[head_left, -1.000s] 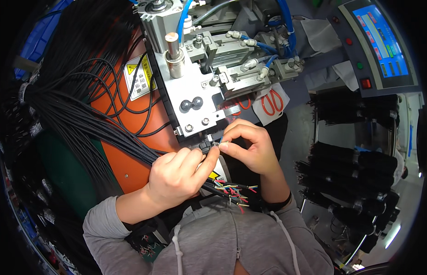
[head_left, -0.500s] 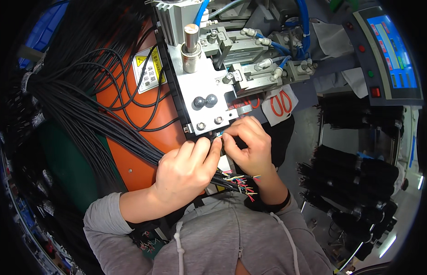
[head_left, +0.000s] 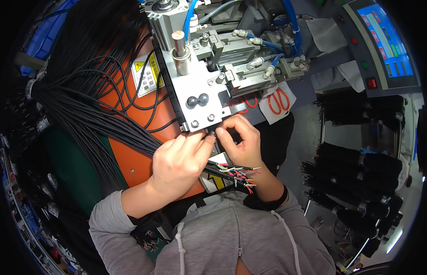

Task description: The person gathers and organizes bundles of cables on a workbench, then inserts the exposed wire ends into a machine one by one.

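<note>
My left hand (head_left: 179, 158) is closed in a pinch at the front edge of the silver machine plate (head_left: 202, 112), its fingertips partly under that edge. Close to its right, my right hand (head_left: 241, 142) also has thumb and forefinger drawn together. Thin blue and white wires showed between the fingertips half a second ago; now the fingers and plate hide what is pinched. Beneath my left hand runs a bundle of black cables (head_left: 126, 130). Its stripped ends (head_left: 238, 173), with red, yellow and white wires, lie below my right hand.
Blue air hoses (head_left: 290, 27) and cylinders sit behind the plate. Red-handled scissors (head_left: 278, 101) lie right of it. A screen panel (head_left: 385, 43) stands at the far right. Black cable bundles (head_left: 360, 169) hang on a rack at right. An orange surface (head_left: 126, 160) lies under the cables.
Both hands have moved in closer against the plate's front edge, and the coloured wires at my fingertips are now out of sight. The whole view has shifted slightly.
</note>
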Motion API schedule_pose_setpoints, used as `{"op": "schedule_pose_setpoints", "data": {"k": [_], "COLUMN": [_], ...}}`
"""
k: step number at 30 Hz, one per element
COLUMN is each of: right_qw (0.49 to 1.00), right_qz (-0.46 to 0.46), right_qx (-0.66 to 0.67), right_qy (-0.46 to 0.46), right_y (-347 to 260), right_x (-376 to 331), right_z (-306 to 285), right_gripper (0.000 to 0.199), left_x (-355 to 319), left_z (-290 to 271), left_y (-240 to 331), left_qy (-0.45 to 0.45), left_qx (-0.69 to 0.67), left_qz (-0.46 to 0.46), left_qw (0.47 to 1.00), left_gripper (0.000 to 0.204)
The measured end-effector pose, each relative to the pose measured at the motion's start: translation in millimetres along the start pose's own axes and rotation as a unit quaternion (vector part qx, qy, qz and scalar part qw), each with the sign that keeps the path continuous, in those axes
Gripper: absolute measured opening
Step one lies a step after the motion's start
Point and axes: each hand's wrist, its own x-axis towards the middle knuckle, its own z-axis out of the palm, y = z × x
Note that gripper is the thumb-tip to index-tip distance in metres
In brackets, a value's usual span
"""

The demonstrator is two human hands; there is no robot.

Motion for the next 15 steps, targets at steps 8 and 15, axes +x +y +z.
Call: {"op": "schedule_pose_setpoints", "data": {"k": [8,15], "right_qw": [0.997,0.925], "right_qz": [0.008,-0.305], "right_qx": [0.077,0.072], "right_qy": [-0.010,-0.214], "right_y": [3.2,-17.4], "right_x": [4.9,26.8], "right_z": [-13.1,-35.7], "right_gripper": [0.005,0.016], "left_x": [-6.5,-1.8], "left_z": [-13.7,-17.8], "left_y": [10.4,0.4], "left_qy": [-0.088,-0.092], "left_qx": [0.107,-0.005], "left_qz": [-0.038,-0.034], "left_qw": [0.990,0.995], "left_gripper": [0.020,0.032]}}
